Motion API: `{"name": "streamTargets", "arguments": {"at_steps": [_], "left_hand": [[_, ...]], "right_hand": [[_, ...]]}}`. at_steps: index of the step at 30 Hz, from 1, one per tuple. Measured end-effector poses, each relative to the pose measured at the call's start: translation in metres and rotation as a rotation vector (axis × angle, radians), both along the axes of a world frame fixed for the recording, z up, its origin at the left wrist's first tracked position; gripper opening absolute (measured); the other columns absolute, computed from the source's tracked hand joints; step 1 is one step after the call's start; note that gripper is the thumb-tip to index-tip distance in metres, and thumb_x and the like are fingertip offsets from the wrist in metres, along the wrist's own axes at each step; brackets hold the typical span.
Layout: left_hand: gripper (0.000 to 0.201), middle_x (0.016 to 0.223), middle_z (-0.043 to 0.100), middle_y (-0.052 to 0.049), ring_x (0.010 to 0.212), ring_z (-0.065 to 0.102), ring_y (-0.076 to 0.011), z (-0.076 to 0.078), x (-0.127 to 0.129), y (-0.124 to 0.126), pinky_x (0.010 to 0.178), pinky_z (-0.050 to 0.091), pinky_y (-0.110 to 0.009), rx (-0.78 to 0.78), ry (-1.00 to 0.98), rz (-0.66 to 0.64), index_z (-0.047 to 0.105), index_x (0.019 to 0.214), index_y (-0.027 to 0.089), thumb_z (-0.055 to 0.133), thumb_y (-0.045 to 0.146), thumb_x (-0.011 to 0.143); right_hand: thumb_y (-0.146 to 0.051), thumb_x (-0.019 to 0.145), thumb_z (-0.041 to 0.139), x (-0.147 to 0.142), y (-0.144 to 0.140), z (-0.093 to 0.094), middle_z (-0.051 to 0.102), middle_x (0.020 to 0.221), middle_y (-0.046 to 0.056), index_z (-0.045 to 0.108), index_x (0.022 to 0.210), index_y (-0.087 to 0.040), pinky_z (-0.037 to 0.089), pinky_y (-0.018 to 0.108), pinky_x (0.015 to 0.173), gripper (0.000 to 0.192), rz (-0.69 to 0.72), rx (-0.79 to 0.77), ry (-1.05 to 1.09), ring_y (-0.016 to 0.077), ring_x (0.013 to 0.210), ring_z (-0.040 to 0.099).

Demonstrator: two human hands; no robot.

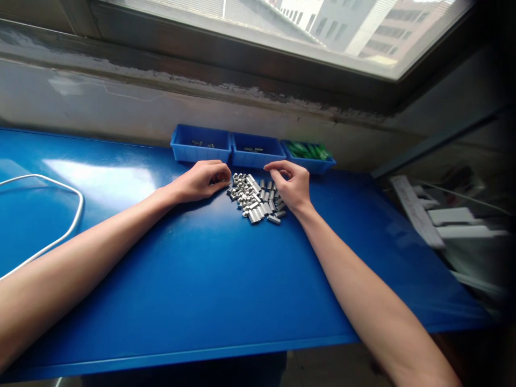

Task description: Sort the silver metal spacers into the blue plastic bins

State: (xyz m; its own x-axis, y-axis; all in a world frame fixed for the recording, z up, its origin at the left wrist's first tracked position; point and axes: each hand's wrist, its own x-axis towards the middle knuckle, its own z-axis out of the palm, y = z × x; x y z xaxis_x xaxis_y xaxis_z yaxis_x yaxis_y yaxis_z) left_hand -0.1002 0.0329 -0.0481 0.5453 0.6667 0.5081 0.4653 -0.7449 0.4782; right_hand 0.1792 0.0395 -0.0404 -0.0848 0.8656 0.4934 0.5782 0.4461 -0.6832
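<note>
Two bare hands flank a pile of small metal sleeves [258, 199] on a blue table [201, 279]. The left hand [203, 180] rests at the pile's left edge, fingers curled with tips touching the nearest pieces; whether it grips one cannot be told. The right hand [292, 185] lies on the pile's right side, fingers bent and pinched together over the sleeves. Beyond the pile stand three blue bins [253, 158]; a white cable [60, 188] lies far left of it.

Workshop: parts bins [200, 144], metal spacers [258, 199], blue bench [201, 279].
</note>
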Motion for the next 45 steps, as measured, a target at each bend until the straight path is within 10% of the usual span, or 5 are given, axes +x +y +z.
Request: {"name": "streamTargets", "arguments": {"at_steps": [18, 28, 38, 45], "left_hand": [[0.02, 0.091, 0.082, -0.008, 0.075, 0.076, -0.0185, 0.004, 0.002, -0.002, 0.069, 0.062, -0.029, -0.066, -0.327, 0.112, 0.085, 0.087, 0.018, 0.079, 0.037, 0.087], [0.02, 0.113, 0.08, -0.008, 0.1, 0.078, -0.0206, 0.0, 0.001, 0.007, 0.097, 0.068, -0.037, 0.07, -0.625, 0.4, 0.082, 0.1, 0.019, 0.075, 0.036, 0.093], [0.026, 0.112, 0.081, -0.011, 0.097, 0.078, -0.0222, 0.006, 0.003, -0.004, 0.092, 0.062, -0.033, 0.127, -0.154, 0.075, 0.083, 0.11, 0.019, 0.073, 0.035, 0.092], [0.028, 0.116, 0.08, -0.013, 0.105, 0.076, -0.0255, 0.001, 0.0, -0.002, 0.095, 0.06, -0.035, 0.109, 0.001, -0.057, 0.083, 0.113, 0.018, 0.067, 0.03, 0.093]], "right_hand": [[-0.027, 0.087, 0.062, 0.0, 0.003, -0.004, 0.084, 0.099, 0.004, 0.081, 0.09, -0.023, 0.063, 0.039, 0.092, 0.019, 0.034, -0.007, 0.033, 0.0253, 0.097, 0.079], [-0.027, 0.087, 0.06, 0.001, 0.004, -0.005, 0.084, 0.101, 0.003, 0.08, 0.092, -0.024, 0.063, 0.039, 0.094, 0.021, 0.022, -0.025, -0.013, 0.0254, 0.099, 0.079], [-0.049, 0.091, 0.068, -0.004, -0.013, 0.015, 0.073, 0.12, 0.019, 0.079, 0.11, -0.021, 0.055, 0.055, 0.097, 0.036, -0.26, -0.01, -0.489, 0.0425, 0.116, 0.066], [-0.054, 0.099, 0.06, -0.013, -0.022, 0.017, 0.07, 0.118, 0.021, 0.079, 0.117, -0.021, 0.054, 0.05, 0.083, 0.041, -0.325, -0.195, -0.671, 0.0397, 0.093, 0.073]]}}
